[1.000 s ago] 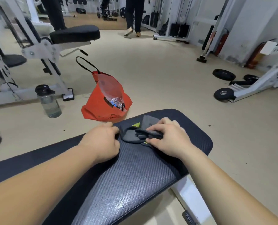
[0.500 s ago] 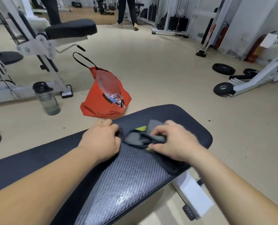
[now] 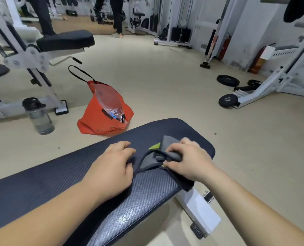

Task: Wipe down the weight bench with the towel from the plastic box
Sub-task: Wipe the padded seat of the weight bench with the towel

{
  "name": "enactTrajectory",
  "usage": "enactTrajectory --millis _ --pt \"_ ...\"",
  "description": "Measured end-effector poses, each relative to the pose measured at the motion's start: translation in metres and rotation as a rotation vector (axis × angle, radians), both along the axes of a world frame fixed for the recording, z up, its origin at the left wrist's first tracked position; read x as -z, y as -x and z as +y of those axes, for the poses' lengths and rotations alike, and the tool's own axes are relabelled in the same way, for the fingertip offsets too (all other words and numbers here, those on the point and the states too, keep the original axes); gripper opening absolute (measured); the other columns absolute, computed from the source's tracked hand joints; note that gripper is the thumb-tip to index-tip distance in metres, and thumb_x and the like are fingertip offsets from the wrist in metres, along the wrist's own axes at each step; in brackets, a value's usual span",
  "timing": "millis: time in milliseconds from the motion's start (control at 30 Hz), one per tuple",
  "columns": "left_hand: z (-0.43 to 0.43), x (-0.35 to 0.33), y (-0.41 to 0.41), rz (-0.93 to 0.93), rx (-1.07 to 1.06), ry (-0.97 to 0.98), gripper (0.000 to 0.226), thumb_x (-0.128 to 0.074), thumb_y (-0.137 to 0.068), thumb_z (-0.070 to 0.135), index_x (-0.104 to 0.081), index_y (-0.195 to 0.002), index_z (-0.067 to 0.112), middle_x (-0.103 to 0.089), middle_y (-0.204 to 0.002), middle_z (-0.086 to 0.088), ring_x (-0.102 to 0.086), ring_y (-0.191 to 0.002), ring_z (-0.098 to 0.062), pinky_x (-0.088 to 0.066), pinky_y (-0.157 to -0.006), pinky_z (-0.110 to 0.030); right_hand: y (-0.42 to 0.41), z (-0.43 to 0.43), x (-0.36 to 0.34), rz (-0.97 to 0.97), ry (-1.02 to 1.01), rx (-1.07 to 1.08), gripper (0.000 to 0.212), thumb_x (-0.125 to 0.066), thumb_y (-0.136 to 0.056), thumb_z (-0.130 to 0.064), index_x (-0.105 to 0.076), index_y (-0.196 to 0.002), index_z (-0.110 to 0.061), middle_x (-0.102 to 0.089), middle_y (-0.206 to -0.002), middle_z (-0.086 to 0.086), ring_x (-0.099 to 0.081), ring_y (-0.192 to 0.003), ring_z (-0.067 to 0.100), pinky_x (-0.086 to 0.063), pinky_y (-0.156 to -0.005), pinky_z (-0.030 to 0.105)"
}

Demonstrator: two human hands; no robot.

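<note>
A grey towel (image 3: 153, 161) with a yellow-green patch lies bunched on the far end of the black padded weight bench (image 3: 62, 181). My right hand (image 3: 188, 159) pinches a dark fold of the towel between thumb and fingers. My left hand (image 3: 112, 166) rests on the bench with its fingertips on the towel's left edge. A clear plastic box (image 3: 114, 112) shows inside an open orange bag (image 3: 94, 119) on the floor beyond the bench.
A water bottle (image 3: 38, 116) stands on the floor left of the bag. A white exercise machine (image 3: 32, 57) rises at the left. Weight plates (image 3: 227, 80) and a white frame lie at the right. A person's legs (image 3: 117, 16) stand far back.
My right hand has gathered the towel tighter and drawn it slightly toward the bench's right edge. My left hand stays on the towel's left edge. The view has shifted a little.
</note>
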State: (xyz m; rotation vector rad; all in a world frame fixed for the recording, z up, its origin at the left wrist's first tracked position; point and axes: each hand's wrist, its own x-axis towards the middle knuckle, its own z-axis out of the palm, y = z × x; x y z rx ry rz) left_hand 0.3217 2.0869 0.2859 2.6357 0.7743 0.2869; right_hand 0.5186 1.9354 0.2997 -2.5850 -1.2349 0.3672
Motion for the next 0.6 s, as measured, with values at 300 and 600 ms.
enactTrajectory --millis 300,600 --pt "-0.004 -0.011 0.020 -0.023 0.045 0.001 0.036 -0.054 -0.092 0.026 -0.067 -0.125 0.026 -0.052 -0.145 0.009 -0.047 -0.134 -0.014 -0.044 -0.109 -0.033 0.036 0.028 -0.001 -0.148 0.074 0.090 0.038 -0.057 -0.093 -0.052 -0.059 -0.129 -0.040 -0.047 -0.137 0.004 -0.041 -0.130 0.033 -0.040 -0.104 0.048" --pt "0.028 -0.017 0.089 0.002 -0.088 -0.048 0.029 -0.052 -0.089 0.028 -0.075 -0.105 0.026 -0.062 -0.133 0.010 -0.055 -0.127 -0.012 -0.051 -0.102 -0.035 0.045 0.103 0.010 -0.135 -0.039 -0.052 0.038 -0.059 -0.088 -0.068 -0.067 -0.119 -0.047 -0.051 -0.115 -0.005 -0.048 -0.117 0.025 -0.044 -0.097 0.043"
